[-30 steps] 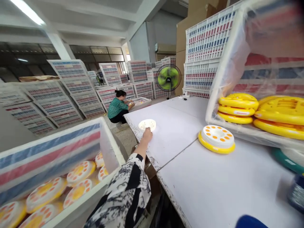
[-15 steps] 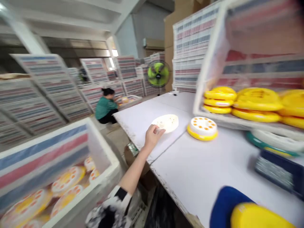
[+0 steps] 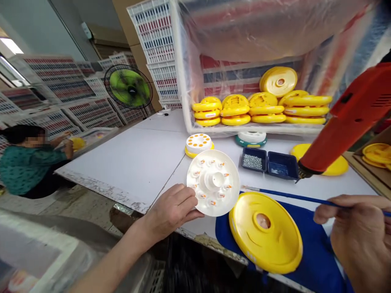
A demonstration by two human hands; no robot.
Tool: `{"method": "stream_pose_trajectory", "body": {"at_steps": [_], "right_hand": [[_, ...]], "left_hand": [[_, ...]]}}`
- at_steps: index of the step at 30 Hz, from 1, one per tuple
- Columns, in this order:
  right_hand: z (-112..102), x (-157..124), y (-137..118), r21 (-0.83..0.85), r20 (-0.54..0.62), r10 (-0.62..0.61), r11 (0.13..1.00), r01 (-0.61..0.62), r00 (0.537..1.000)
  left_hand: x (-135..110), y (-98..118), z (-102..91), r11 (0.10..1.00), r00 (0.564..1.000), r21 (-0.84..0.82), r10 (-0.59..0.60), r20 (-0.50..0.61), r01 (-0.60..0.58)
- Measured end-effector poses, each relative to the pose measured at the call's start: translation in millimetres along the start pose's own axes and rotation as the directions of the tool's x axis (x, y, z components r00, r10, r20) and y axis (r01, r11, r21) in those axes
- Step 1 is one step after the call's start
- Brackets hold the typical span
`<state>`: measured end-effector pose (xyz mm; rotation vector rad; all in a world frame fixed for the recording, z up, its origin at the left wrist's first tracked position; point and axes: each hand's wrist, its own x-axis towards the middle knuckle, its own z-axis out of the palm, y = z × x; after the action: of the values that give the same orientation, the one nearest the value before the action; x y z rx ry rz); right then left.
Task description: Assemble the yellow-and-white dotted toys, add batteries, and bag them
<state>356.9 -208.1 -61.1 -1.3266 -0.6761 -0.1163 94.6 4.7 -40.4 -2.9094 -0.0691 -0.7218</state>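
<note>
My left hand grips the rim of a white round disc, held tilted above the table's near edge with its pegged underside facing me. Just to its right a yellow round shell with a centre hole lies on a blue mat. My right hand is at the lower right, fingers closed on a thin blue stick that reaches left over the mat. A red power screwdriver hangs tip-down above the table beside it.
A blue two-part tray holds small screws. Nearby stand an assembled white and yellow disc, a green and white disc and a crate with stacked yellow shells. A green fan stands behind; a person in green crouches left.
My left hand lifted the white disc from the far part of the table and brought it near. My view swung right, so the yellow shell, my right hand and the screwdriver now show.
</note>
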Motion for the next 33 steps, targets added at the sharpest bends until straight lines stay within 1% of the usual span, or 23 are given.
{"method": "stream_pose_trajectory", "body": {"at_steps": [3,5,8,9,12,14,17,19,20,22,24,25,26,27,28,29,31,33], "right_hand": [[2.4,1.6,2.6,-0.11,0.047,-0.03,0.993,0.035,0.998],[0.0,2.4,5.6,-0.111,0.092,-0.092,0.989,0.102,0.991],[-4.4,3.2,12.4,-0.12,0.188,-0.202,0.967,0.226,0.961],[-5.5,3.3,14.8,-0.138,0.227,-0.218,0.957,0.254,0.949],[-7.4,3.5,19.0,-0.189,0.35,-0.171,0.95,0.248,0.921],[-7.1,5.3,17.4,-0.204,0.419,-0.176,0.938,0.281,0.891],[-5.3,10.6,8.6,-0.272,0.447,-0.27,0.867,0.417,0.853],[-6.0,13.4,3.3,-0.341,0.443,-0.293,0.819,0.461,0.847],[-7.7,13.9,2.4,-0.35,0.452,-0.293,0.81,0.47,0.842],[-13.2,12.7,4.9,-0.285,0.508,-0.284,0.835,0.47,0.813],[-19.3,9.8,11.5,-0.184,0.562,-0.265,0.883,0.431,0.784],[-21.5,8.2,14.9,-0.154,0.574,-0.257,0.899,0.411,0.777],[-22.6,7.0,17.5,-0.152,0.573,-0.249,0.904,0.4,0.781],[-22.7,6.0,18.6,-0.173,0.549,-0.246,0.901,0.397,0.799],[-21.9,5.3,18.0,-0.198,0.507,-0.257,0.894,0.401,0.823],[-20.8,4.8,15.7,-0.222,0.441,-0.265,0.893,0.391,0.857],[-20.2,3.5,7.2,-0.229,0.294,-0.217,0.929,0.289,0.931],[-25.3,1.5,-1.6,-0.167,0.179,-0.118,0.975,0.149,0.977]], "left_hand": [[3.9,6.0,-7.0,0.999,0.999,0.029,0.044,0.023,-0.045],[6.4,8.6,-10.3,0.997,0.997,0.039,0.065,0.046,-0.067],[8.5,10.6,-11.8,0.994,0.992,0.043,0.094,0.079,-0.098],[8.8,11.0,-11.4,0.993,0.991,0.047,0.103,0.083,-0.107],[9.3,12.3,-10.2,0.988,0.988,0.059,0.137,0.075,-0.142],[9.9,13.7,-10.8,0.984,0.983,0.057,0.164,0.079,-0.169],[11.5,15.7,-14.2,0.979,0.978,0.061,0.186,0.093,-0.192],[12.7,16.4,-16.7,0.977,0.976,0.075,0.194,0.099,-0.202],[13.2,16.4,-17.6,0.975,0.975,0.081,0.198,0.1,-0.206],[13.9,16.3,-18.5,0.973,0.973,0.082,0.208,0.1,-0.216],[14.1,16.4,-18.3,0.973,0.973,0.079,0.209,0.1,-0.217],[14.1,16.7,-17.9,0.973,0.973,0.078,0.209,0.101,-0.217],[14.3,17.2,-17.3,0.973,0.972,0.075,0.21,0.104,-0.218],[14.6,17.8,-16.7,0.973,0.972,0.073,0.212,0.106,-0.22],[15.0,18.5,-16.0,0.972,0.971,0.072,0.214,0.107,-0.222],[15.5,19.3,-15.3,0.972,0.971,0.071,0.215,0.109,-0.223],[16.4,20.5,-14.2,0.972,0.969,0.064,0.22,0.11,-0.228],[15.8,20.4,-13.5,0.973,0.97,0.055,0.218,0.106,-0.224]]}}
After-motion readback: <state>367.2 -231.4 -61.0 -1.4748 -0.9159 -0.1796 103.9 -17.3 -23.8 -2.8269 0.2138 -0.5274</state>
